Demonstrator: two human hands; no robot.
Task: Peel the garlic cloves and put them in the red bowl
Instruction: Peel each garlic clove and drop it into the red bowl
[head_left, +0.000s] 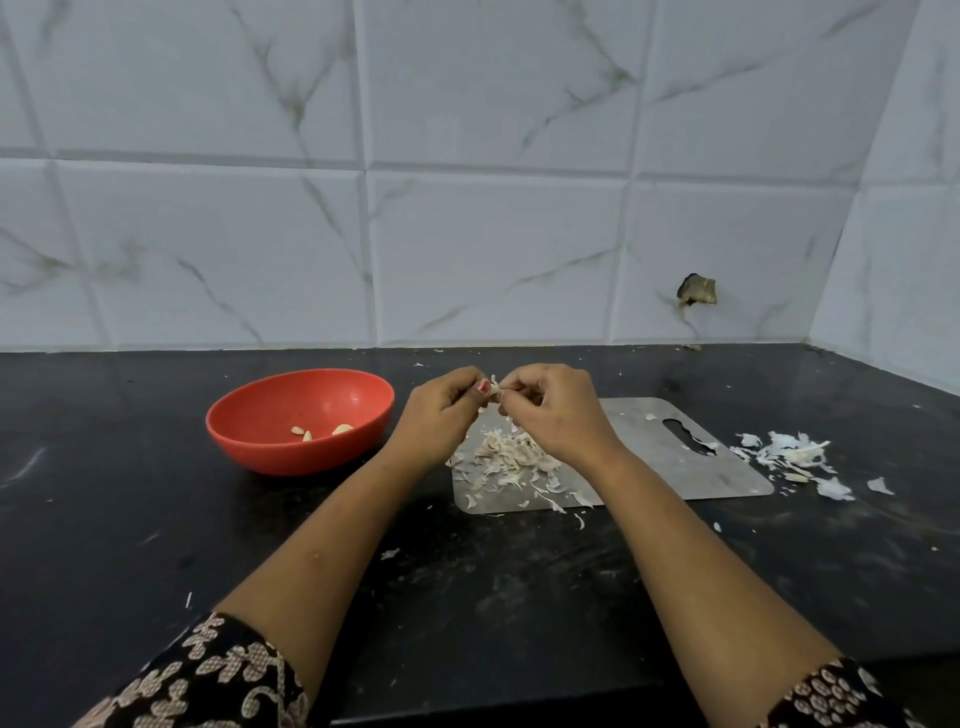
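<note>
My left hand (441, 410) and my right hand (550, 410) meet above the steel cutting board (654, 457), and together their fingertips pinch a small garlic clove (494, 387) with papery skin sticking up from it. The red bowl (249, 431) stands on the black counter to the left of my hands, with three peeled cloves (322, 431) lying in its bottom. A heap of garlic skins and cloves (511, 457) lies on the board under my hands.
More white garlic skins (795, 457) are scattered on the counter to the right of the board. Loose flakes lie in front of the board. The tiled wall (467, 208) runs behind the counter and turns a corner at the right.
</note>
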